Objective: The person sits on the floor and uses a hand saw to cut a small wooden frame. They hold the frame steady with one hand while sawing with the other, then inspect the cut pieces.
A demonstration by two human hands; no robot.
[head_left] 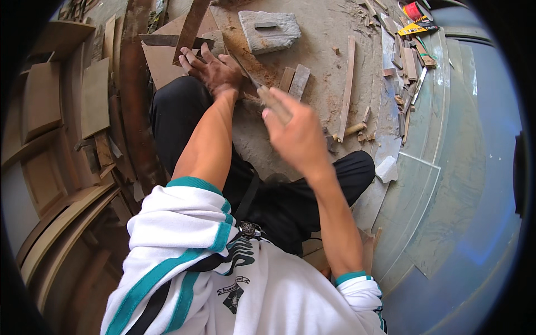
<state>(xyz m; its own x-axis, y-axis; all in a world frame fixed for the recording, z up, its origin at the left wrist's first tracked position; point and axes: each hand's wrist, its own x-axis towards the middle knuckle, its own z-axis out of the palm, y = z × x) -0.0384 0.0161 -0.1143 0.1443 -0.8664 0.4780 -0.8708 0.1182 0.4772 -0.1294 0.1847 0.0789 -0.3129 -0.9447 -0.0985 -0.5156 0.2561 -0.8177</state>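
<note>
Dusty floor [321, 42]: pale stone block [273, 40]; long thin wood strip [347, 86]; sawdust [259, 71]; scattered wood offcuts [410, 62] toward right.

This looks like a woodworking workshop, with a dusty floor [321, 56] under a pale stone block [279, 42]. Reddish sawdust [255, 68] lies just beside the block, on its left and near sides; wooden offcuts [409, 64] are heaped well to its right, and wooden panels [96, 97] stand well to its left.

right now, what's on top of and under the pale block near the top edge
A small dark bar lies on the pale block. Whatever is beneath the block is covered.
</note>
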